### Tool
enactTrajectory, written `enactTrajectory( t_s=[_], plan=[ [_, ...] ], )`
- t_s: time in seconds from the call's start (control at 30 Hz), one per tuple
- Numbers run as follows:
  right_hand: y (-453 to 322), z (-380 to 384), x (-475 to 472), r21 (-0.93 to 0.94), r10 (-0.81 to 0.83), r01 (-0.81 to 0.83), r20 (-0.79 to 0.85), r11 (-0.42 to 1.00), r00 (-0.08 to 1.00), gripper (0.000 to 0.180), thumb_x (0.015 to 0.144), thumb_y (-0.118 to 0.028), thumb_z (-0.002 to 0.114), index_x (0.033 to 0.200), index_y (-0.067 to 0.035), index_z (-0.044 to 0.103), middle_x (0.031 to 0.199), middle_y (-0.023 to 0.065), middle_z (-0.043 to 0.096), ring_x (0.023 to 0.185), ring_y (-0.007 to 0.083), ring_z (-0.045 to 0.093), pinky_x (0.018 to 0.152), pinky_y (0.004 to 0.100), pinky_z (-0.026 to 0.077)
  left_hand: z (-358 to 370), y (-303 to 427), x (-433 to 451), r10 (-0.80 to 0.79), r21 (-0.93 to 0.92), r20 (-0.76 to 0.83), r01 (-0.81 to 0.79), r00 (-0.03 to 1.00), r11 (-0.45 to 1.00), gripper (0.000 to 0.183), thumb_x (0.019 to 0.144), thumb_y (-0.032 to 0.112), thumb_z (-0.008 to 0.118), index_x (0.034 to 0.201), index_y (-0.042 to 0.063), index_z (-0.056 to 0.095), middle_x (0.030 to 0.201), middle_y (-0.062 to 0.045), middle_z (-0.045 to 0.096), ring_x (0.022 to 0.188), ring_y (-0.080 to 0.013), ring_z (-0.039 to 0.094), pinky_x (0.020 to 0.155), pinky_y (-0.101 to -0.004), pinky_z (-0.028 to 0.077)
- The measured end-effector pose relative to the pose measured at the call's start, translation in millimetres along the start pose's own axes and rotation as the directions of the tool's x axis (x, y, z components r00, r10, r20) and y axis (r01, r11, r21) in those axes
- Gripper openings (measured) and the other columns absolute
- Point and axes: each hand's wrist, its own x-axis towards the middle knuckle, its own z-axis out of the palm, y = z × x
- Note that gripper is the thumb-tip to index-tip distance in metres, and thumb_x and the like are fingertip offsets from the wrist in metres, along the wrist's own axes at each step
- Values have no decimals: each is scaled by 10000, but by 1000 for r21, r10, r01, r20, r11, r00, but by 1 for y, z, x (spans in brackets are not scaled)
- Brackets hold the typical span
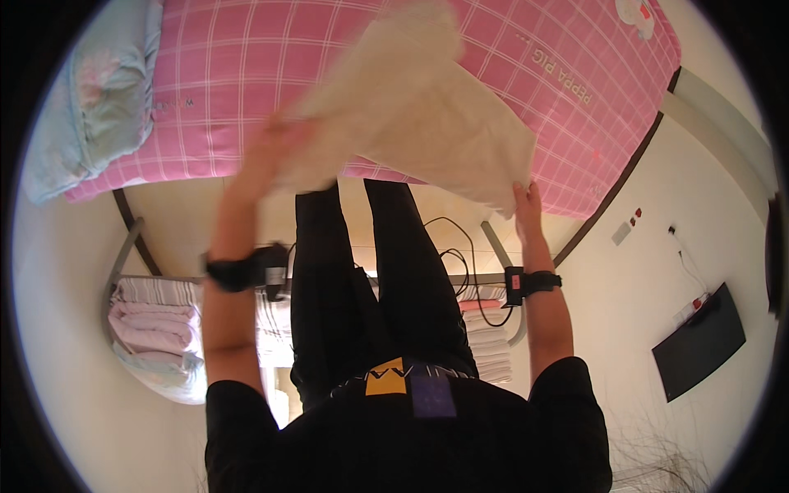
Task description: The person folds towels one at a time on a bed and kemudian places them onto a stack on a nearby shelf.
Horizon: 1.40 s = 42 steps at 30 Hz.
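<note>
A thin cream-white cloth (pixel 444 129) is spread in the air between my hands, its far part blurred by motion. My right hand (pixel 527 206) pinches its near right corner between thumb and fingers. On the other side, my left hand (pixel 271 154) is at the cloth's left part and looks closed on it, though blur hides the fingers. Beneath and beyond the cloth lies a bed with a pink checked sheet (pixel 216 74) that bears printed writing. A pale blue patterned pillow or folded quilt (pixel 105 105) rests at the bed's left end.
Behind me stands another bed with a folded pink quilt (pixel 154 323) and a stack of folded white cloths (pixel 489 345). A black cable (pixel 473 265) runs from my right wrist strap (pixel 530 283). A dark screen (pixel 699 342) is on the right wall.
</note>
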Motion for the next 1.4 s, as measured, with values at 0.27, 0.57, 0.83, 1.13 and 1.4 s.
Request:
enactTrajectory(
  t_s=[0.27, 0.57, 0.83, 1.13, 1.4],
  plan=[
    [-34, -37, 18, -220, -108, 92, -60, 971, 992, 324, 906, -195, 547, 1179, -28, 495, 972, 71, 613, 846, 105, 559, 735, 255, 454, -198, -21, 8, 121, 818, -142, 48, 982, 573, 490, 897, 283, 544, 1301, 25, 439, 1136, -114, 586, 1007, -174, 559, 855, -296, 442],
    [-62, 41, -1, -358, -270, 179, -223, 916, 937, 356, 846, -154, 600, 1155, -2, 510, 1002, 126, 624, 887, 166, 593, 756, 285, 472, -175, -90, 46, -38, 56, -198, 50, 979, 997, 544, 830, 239, 653, 1272, -3, 451, 1155, -85, 573, 1017, -205, 559, 849, -315, 447],
    [-106, 238, -43, -343, -475, 504, 170, 793, 863, 349, 765, -107, 627, 1084, -24, 512, 979, 156, 600, 850, 305, 618, 754, 345, 495, -142, -17, 13, 647, 700, -28, -447, 762, 557, 519, 856, 112, 571, 1317, -49, 394, 1175, -192, 576, 1041, -241, 577, 891, -318, 431],
    [-67, 328, 8, -508, -272, 366, 251, 780, 929, 357, 772, -185, 609, 1068, -73, 444, 958, 163, 608, 838, 363, 597, 730, 436, 482, -179, -77, 78, 111, 245, -340, -26, 934, 969, 370, 891, 184, 575, 1213, 16, 505, 1018, -87, 615, 872, -131, 562, 766, -266, 456],
    [-71, 321, 7, -528, -211, 358, 318, 770, 924, 391, 755, -203, 620, 1088, -93, 446, 959, 140, 608, 833, 343, 603, 726, 424, 484, -192, -91, 85, 220, 230, -283, -156, 934, 960, 338, 898, 232, 592, 1165, 33, 534, 990, -42, 619, 845, -92, 560, 721, -244, 458]
  ],
)
